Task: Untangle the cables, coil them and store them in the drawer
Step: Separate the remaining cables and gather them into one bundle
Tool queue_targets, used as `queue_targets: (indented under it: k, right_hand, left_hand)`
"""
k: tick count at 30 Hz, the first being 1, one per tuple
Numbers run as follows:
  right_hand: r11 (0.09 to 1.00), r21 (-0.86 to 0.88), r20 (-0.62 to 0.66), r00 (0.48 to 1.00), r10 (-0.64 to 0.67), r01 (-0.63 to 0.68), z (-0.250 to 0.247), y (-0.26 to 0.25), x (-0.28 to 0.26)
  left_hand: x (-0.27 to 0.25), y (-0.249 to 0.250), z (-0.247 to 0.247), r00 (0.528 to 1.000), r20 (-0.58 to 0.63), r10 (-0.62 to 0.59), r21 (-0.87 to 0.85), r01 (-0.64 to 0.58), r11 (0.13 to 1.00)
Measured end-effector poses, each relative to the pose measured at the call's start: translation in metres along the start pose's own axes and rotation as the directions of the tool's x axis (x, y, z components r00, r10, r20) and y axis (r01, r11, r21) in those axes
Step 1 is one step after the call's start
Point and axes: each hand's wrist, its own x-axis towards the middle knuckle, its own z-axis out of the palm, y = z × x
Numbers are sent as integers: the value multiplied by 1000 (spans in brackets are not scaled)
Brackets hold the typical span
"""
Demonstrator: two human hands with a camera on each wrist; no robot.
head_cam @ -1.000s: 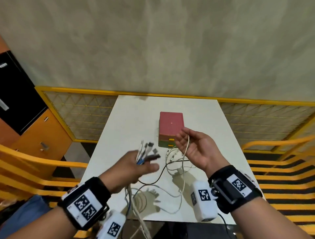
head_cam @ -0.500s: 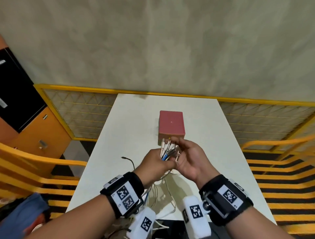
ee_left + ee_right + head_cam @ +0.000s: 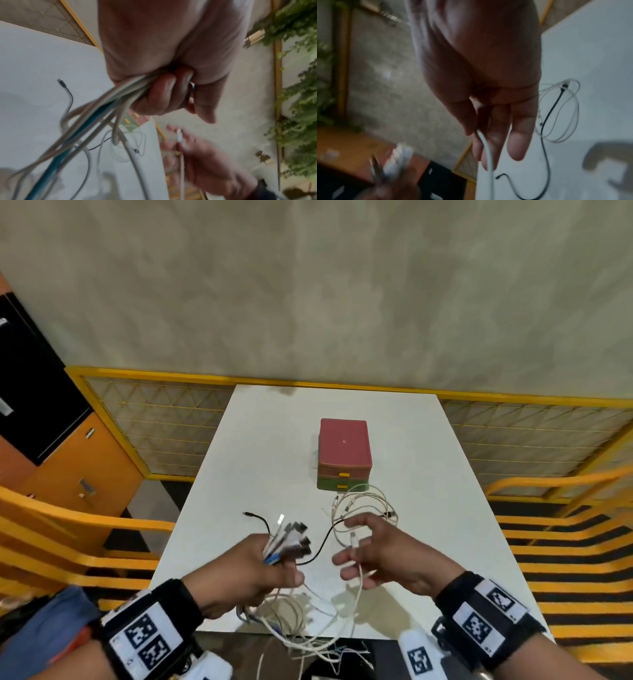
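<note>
My left hand [image 3: 274, 566] grips a bundle of cables [image 3: 291, 537] just below their plugs, over the near half of the white table [image 3: 274, 440]. The left wrist view shows the fingers [image 3: 164, 94] curled round white, grey and blue cords [image 3: 106, 102]. To its right, my right hand [image 3: 358, 556] pinches one white cable [image 3: 354, 541] below its plug; the cord [image 3: 488, 152] runs down past the fingers. A loose white coil [image 3: 373, 505] and a black cable [image 3: 322, 546] lie on the table. The red and green drawer box [image 3: 344, 450] stands behind, both drawers shut.
Slack cable loops [image 3: 308, 642] hang over the table's near edge. A yellow mesh fence [image 3: 164, 426] runs behind the table, yellow rails [image 3: 68, 525] flank both sides, and an orange cabinet [image 3: 68, 474] stands at the left.
The hands were together at the bundle near the box half a second ago. Now they are apart: the right holds one white cable to the right, the left has drawn back with the bundle.
</note>
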Motion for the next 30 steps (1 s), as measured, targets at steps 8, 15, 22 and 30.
queue_targets:
  k: [8, 15, 22, 30]
  right_hand:
    - [461, -873, 186, 983, 9, 161, 20, 39, 16]
    - [244, -967, 162, 903, 397, 66, -7, 69, 24]
    - [584, -797, -375, 883, -283, -152, -92, 50, 72]
    - [581, -806, -375, 854, -360, -109, -106, 43, 143]
  left_hand:
    - [7, 64, -1, 973, -121, 198, -287, -225, 931]
    - [1, 77, -3, 981, -49, 186, -337, -192, 922]
    - [-15, 63, -4, 948, 314, 46, -89, -19, 996]
    - [-18, 63, 12, 929, 371, 12, -23, -4, 1000]
